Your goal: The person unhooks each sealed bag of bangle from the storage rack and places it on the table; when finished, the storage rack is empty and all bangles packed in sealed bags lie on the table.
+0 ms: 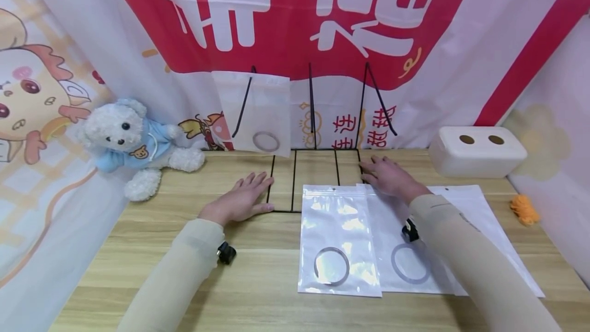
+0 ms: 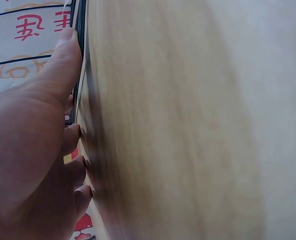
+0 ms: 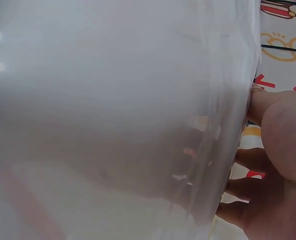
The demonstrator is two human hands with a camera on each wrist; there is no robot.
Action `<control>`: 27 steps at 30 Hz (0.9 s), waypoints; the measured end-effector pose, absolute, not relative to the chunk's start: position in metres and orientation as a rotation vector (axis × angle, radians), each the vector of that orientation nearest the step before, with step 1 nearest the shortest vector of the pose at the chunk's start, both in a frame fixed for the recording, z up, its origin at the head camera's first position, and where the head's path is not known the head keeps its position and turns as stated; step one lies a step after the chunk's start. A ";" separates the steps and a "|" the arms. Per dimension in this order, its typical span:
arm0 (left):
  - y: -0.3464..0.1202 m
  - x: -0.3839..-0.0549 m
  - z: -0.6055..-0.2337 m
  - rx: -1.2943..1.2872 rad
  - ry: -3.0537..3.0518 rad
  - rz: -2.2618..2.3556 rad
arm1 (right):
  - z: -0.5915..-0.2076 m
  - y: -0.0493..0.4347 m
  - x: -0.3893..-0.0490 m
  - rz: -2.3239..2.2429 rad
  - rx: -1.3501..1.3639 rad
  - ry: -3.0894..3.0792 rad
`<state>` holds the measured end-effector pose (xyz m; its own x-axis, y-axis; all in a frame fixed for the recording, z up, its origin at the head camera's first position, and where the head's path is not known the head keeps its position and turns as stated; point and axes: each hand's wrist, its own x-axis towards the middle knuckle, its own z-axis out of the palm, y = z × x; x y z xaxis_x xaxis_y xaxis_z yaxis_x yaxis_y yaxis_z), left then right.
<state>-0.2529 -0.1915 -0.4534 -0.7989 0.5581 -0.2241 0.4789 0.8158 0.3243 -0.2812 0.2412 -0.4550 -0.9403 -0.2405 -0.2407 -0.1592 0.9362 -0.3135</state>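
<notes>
A black wire rack (image 1: 293, 183) with upright prongs stands on the wooden table against the back cloth. From its left prong hangs a white zip bag (image 1: 258, 101) with a grey ring mark. My left hand (image 1: 241, 199) rests palm down at the left side of the rack's base, fingers extended; its thumb (image 2: 63, 65) lies along a black bar in the left wrist view. At the base's right side is my right hand (image 1: 389, 175), fingers spread, over the top of flat white bags. A front bag (image 1: 338, 219) and a neighbouring bag (image 1: 387, 240) each show a ring mark.
A white plush bear (image 1: 138, 137) in a blue top sits at the back left. At the back right stands a white box (image 1: 479, 158) with two holes, and an orange yarn bundle (image 1: 524, 210) lies near the right edge. Printed cloth (image 1: 295, 14) surrounds the table.
</notes>
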 end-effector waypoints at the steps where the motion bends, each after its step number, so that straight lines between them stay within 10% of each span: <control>1: -0.192 -0.252 -0.453 0.789 2.691 0.365 | -0.455 0.240 -0.282 -0.420 -0.294 2.814; 27: -0.216 -0.252 -0.424 0.637 2.796 0.621 | -0.450 0.238 -0.284 -0.378 -0.291 2.795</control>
<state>-0.2524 -0.2158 -0.4239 -0.8853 0.4530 -0.1053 0.3657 0.8180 0.4441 -0.2842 0.2383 -0.4502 -0.9328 -0.2381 -0.2704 -0.1576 0.9446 -0.2880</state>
